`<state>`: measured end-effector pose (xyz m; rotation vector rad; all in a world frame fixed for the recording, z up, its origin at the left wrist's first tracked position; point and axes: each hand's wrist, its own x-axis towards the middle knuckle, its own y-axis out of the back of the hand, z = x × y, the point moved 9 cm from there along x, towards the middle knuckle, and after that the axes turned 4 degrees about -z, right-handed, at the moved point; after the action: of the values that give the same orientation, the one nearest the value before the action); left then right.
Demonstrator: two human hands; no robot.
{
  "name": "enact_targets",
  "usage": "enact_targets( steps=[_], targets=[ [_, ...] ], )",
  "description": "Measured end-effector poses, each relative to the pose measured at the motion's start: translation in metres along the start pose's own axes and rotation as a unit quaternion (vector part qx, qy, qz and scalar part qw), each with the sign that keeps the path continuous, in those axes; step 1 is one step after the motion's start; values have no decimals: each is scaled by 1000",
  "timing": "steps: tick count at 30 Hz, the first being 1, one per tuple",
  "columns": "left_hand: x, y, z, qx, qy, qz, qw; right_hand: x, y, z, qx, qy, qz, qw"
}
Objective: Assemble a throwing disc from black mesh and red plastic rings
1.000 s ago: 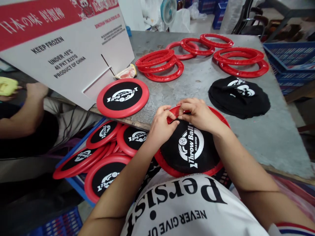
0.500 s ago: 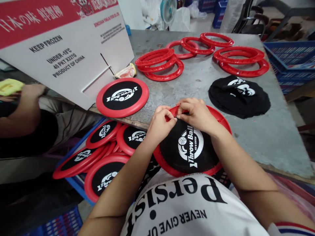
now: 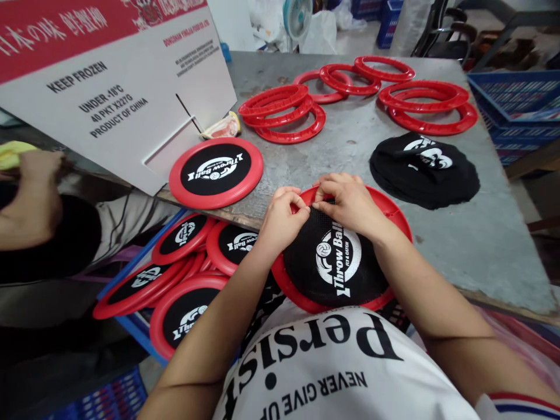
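Observation:
A red plastic ring (image 3: pixel 396 219) with a black mesh disc (image 3: pixel 301 262) printed "Throw Ball" leans between my body and the table edge. At the far rim, my left hand (image 3: pixel 285 217) pinches the edge of the mesh between thumb and fingers. Close beside it, my right hand (image 3: pixel 347 204) is also closed on the mesh edge, its fingertips almost meeting the left ones. What lies exactly under the fingertips is hidden. Left of my hands, a finished-looking red throw disc (image 3: pixel 216 173) lies flat. A pile of black fabric discs (image 3: pixel 424 181) sits to the right.
Several red rings (image 3: pixel 280 111) lie in overlapping groups across the grey table (image 3: pixel 494 233). A white carton (image 3: pixel 118 99) stands at the left. Below it, a blue crate (image 3: pixel 153 344) holds several throw discs (image 3: pixel 184 236). Another person's arm (image 3: pixel 35 198) shows at far left.
My hands stay at the same spot on the rim with hardly any movement. The other person's arm at far left has shifted leftward, and the view has tilted slightly.

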<state>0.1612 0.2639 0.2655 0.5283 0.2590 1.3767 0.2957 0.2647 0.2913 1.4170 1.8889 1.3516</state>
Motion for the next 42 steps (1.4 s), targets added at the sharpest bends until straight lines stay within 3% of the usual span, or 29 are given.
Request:
enact_targets(
  steps=[22,33,38,42],
  targets=[
    [12,-7,-7,17,19,9,1000,3,-3,4,-20,-40,7,999],
    [13,-9,-7,15,0,-28,999,2,-3,3,-21,-47,16,999],
    [2,-12,-2,44,-60,-52,996,-1,2,14,-18,-58,29,998],
    [-16,-12,-18,59,-26,-38,997,-5,8,27,-23,-73,25,997]
  ],
)
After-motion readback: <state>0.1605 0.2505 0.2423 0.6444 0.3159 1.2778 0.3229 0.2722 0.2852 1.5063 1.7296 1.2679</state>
